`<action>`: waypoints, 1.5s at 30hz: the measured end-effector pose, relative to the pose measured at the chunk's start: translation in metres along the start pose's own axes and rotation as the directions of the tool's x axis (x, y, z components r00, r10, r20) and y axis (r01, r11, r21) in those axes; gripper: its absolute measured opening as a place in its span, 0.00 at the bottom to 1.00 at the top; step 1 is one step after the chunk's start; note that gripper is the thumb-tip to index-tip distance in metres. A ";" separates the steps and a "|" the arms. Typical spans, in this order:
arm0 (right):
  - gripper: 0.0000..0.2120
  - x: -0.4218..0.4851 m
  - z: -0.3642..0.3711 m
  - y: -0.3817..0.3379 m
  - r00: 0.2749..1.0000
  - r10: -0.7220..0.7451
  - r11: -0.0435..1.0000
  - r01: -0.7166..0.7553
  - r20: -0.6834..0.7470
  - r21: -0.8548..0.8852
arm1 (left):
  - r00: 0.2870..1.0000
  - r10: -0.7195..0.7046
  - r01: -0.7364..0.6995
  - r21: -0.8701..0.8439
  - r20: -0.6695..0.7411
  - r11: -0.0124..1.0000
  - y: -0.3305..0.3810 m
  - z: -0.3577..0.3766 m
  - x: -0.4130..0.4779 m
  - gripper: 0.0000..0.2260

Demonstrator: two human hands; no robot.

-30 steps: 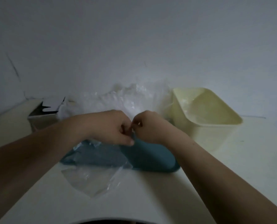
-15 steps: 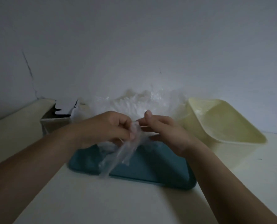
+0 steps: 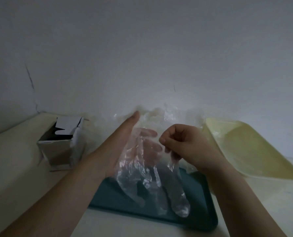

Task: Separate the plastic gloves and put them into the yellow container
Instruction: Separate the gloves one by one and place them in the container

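Peeling a glove (image 3: 142,182), I have my left hand (image 3: 123,144) spread flat against it, right hand (image 3: 185,144) pinching its edge. I'd pull slowly, then swing to the container (image 3: 255,151).

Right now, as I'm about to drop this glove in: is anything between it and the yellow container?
Nothing visible blocks it. The glove hangs over the tray, pinched by the right hand, the left hand showing through it; the container stands open just right of them.
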State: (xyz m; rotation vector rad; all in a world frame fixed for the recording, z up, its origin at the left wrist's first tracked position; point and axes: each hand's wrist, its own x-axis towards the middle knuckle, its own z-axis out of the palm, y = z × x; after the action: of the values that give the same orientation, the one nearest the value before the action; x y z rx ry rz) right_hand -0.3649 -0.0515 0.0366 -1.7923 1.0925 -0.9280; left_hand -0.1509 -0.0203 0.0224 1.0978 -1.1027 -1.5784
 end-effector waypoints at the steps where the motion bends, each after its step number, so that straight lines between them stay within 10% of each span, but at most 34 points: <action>1: 0.05 0.000 -0.001 -0.001 1.000 -0.008 0.994 0.007 -0.013 -0.110 | 1.000 0.025 -0.026 0.083 0.017 0.996 -0.002 -0.001 0.002 0.31; 10: 0.05 0.000 -0.011 -0.002 0.995 0.056 0.822 -0.090 -0.077 -0.562 | 0.967 0.222 -0.199 0.175 -0.126 0.964 -0.004 -0.012 0.002 0.05; 13: 0.25 -0.007 -0.013 -0.008 0.998 0.057 0.932 -0.044 0.026 -0.361 | 0.961 0.276 -0.257 0.259 -0.037 0.931 -0.003 -0.008 -0.003 0.06; 16: 0.14 -0.012 -0.008 -0.013 0.980 0.034 0.999 -0.041 0.197 0.035 | 0.963 0.267 -0.267 0.316 0.041 0.911 0.004 0.008 -0.006 0.05; 19: 0.10 -0.009 -0.014 -0.010 0.997 0.013 0.998 -0.008 0.073 -0.060 | 0.951 0.308 -0.264 0.436 -0.033 0.861 0.016 0.025 -0.001 0.05; 26: 0.14 -0.014 -0.053 -0.013 0.996 0.085 0.884 -0.084 -0.019 -0.459 | 0.776 0.631 -0.261 0.916 0.012 0.304 0.040 0.049 0.063 0.15; 29: 0.13 -0.015 -0.057 -0.010 0.997 0.083 0.895 -0.075 -0.001 -0.441 | 0.883 0.468 -0.147 0.917 -0.048 0.370 0.044 0.049 0.100 0.27; 32: 0.13 -0.013 -0.060 -0.006 0.997 0.076 0.900 -0.076 -0.017 -0.430 | 0.914 0.398 -0.125 0.873 -0.085 0.472 0.038 0.044 0.115 0.13; 45: 0.10 -0.016 -0.042 -0.017 0.994 -0.100 0.965 0.089 -0.032 -0.245 | 0.699 0.715 -0.237 0.942 -0.004 0.237 0.079 0.026 0.055 0.18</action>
State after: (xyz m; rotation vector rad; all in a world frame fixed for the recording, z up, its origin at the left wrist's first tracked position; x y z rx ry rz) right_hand -0.4026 -0.0428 0.0659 -2.0473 1.2008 -0.9259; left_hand -0.1737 -0.0848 0.0951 1.4500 -1.8023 -0.0088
